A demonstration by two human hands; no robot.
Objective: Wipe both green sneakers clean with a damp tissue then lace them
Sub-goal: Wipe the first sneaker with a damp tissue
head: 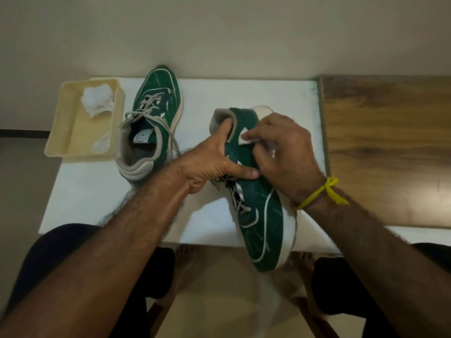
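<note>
A green sneaker [264, 228] with a white sole lies tilted on the white table, toe toward me and past the front edge. My left hand [214, 159] grips it at the collar, fingers inside the opening, thumb across the laces. My right hand [285, 152] presses a white tissue [246, 140] against the sneaker's side near the heel. The second green sneaker [152, 118] stands upright at the back left, toe pointing away, its grey laces loose.
A cream plastic tray [63, 132] at the table's [97, 191] left corner holds crumpled white tissues [97, 101]. A wooden surface [390, 147] adjoins the table on the right. My knees and bare feet [188, 262] show below the front edge.
</note>
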